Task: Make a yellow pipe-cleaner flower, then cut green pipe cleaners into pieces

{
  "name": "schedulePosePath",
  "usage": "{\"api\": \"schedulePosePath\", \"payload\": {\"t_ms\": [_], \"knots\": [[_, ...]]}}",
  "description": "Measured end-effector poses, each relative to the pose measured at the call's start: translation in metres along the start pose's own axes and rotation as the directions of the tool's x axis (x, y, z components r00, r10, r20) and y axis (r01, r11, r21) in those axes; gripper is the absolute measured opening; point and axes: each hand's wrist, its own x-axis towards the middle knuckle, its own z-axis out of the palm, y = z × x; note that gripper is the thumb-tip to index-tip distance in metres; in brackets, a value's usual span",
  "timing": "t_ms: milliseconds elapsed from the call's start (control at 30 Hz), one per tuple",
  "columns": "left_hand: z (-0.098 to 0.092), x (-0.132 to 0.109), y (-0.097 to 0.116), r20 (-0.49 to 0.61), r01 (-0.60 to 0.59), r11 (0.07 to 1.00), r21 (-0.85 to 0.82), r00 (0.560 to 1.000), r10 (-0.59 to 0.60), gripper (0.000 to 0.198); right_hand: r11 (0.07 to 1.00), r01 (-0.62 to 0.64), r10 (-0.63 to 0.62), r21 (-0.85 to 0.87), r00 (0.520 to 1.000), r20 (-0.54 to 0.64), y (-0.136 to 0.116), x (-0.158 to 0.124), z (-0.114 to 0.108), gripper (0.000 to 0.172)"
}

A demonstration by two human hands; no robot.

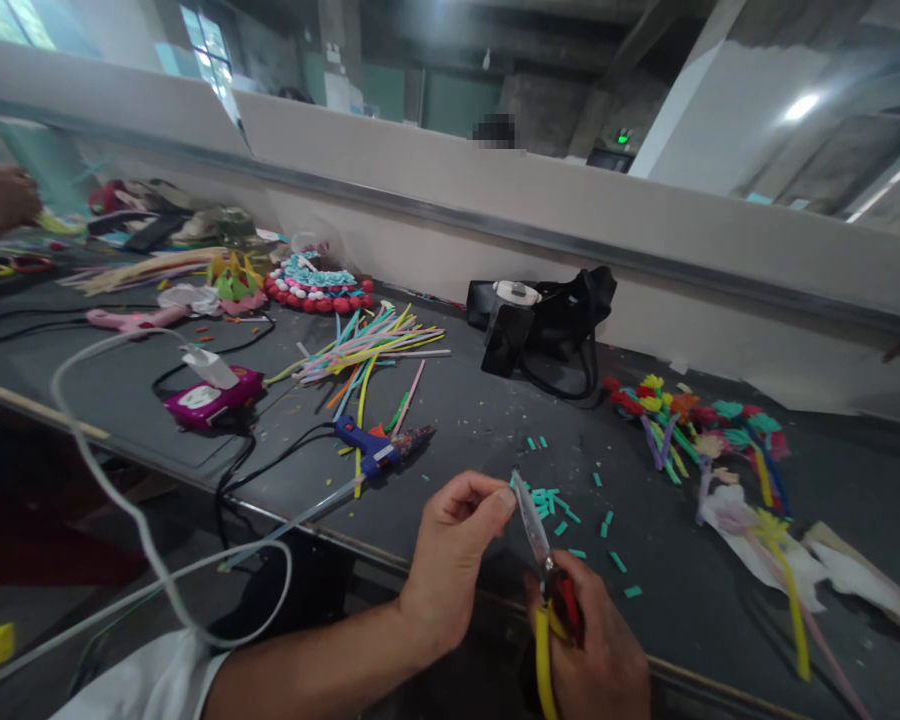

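My right hand (596, 650) is closed round the red and yellow handles of a pair of scissors (534, 525), whose blades point up and away. My left hand (454, 550) is pinched at the blade tips, thumb against fingers; what it pinches is too small to make out. Several short teal cut pieces (551, 500) lie scattered on the dark table (495, 420) just beyond the blades. A blue glue gun (379, 447) lies to the left of my left hand, its cable trailing off the table edge.
A fan of coloured sticks (364, 350), a pink device (210, 397), a pink glue gun (131, 320), a black bag (551, 315) and a bunch of pipe-cleaner flowers (694, 425) lie about. Another person's hand (0, 200) is at far left. A white cable (120, 500) loops in front.
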Motion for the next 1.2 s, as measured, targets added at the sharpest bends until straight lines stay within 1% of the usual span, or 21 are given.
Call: {"api": "schedulePosePath", "payload": {"t_ms": [200, 400, 600, 767, 867, 967, 1033, 1100, 1133, 1167, 1200], "knots": [[0.001, 0.000, -0.001, -0.007, -0.003, 1.000, 0.004, 1.000, 0.003, 0.013, 0.999, -0.024, 0.022, 0.034, 0.998, 0.056, 0.002, -0.003, 0.001, 0.028], [0.003, 0.000, -0.002, -0.002, -0.018, 1.000, 0.024, 1.000, 0.018, 0.014, 0.994, -0.065, 0.055, 0.090, 0.993, 0.107, -0.002, 0.000, -0.002, 0.028], [0.005, 0.002, 0.000, -0.019, -0.022, 0.999, 0.029, 1.000, 0.023, 0.014, 0.974, -0.158, 0.133, 0.161, 0.978, 0.158, -0.003, 0.001, -0.003, 0.032], [0.005, 0.004, 0.000, -0.009, -0.051, 0.998, 0.031, 0.999, 0.052, 0.012, 0.956, -0.183, 0.144, 0.228, 0.973, 0.179, -0.008, 0.002, -0.004, 0.028], [0.007, 0.002, -0.005, 0.006, -0.066, 0.995, 0.073, 0.998, 0.066, 0.012, 0.926, -0.199, 0.153, 0.320, 0.975, 0.164, -0.012, 0.005, -0.006, 0.027], [0.008, 0.001, -0.008, 0.023, -0.058, 0.988, 0.142, 0.998, 0.055, 0.012, 0.901, -0.208, 0.167, 0.380, 0.976, 0.139, -0.014, 0.011, -0.011, 0.026], [0.006, 0.006, -0.007, 0.035, -0.071, 0.973, 0.220, 0.997, 0.065, 0.013, 0.884, -0.257, 0.212, 0.390, 0.965, 0.155, -0.012, 0.015, -0.017, 0.026], [0.000, 0.018, -0.002, 0.050, -0.116, 0.927, 0.358, 0.993, 0.105, 0.013, 0.859, -0.327, 0.285, 0.394, 0.945, 0.163, -0.007, 0.018, -0.023, 0.028], [-0.005, 0.027, 0.001, 0.085, -0.153, 0.876, 0.458, 0.988, 0.128, 0.013, 0.842, -0.361, 0.321, 0.401, 0.932, 0.167, -0.003, 0.020, -0.026, 0.030], [-0.010, 0.035, 0.003, 0.128, -0.203, 0.787, 0.583, 0.979, 0.157, 0.012, 0.821, -0.398, 0.357, 0.410, 0.918, 0.175, 0.001, 0.021, -0.030, 0.032], [-0.015, 0.044, 0.005, 0.160, -0.256, 0.654, 0.712, 0.966, 0.204, 0.011, 0.797, -0.433, 0.388, 0.420, 0.901, 0.193, 0.005, 0.022, -0.033, 0.034]]}}
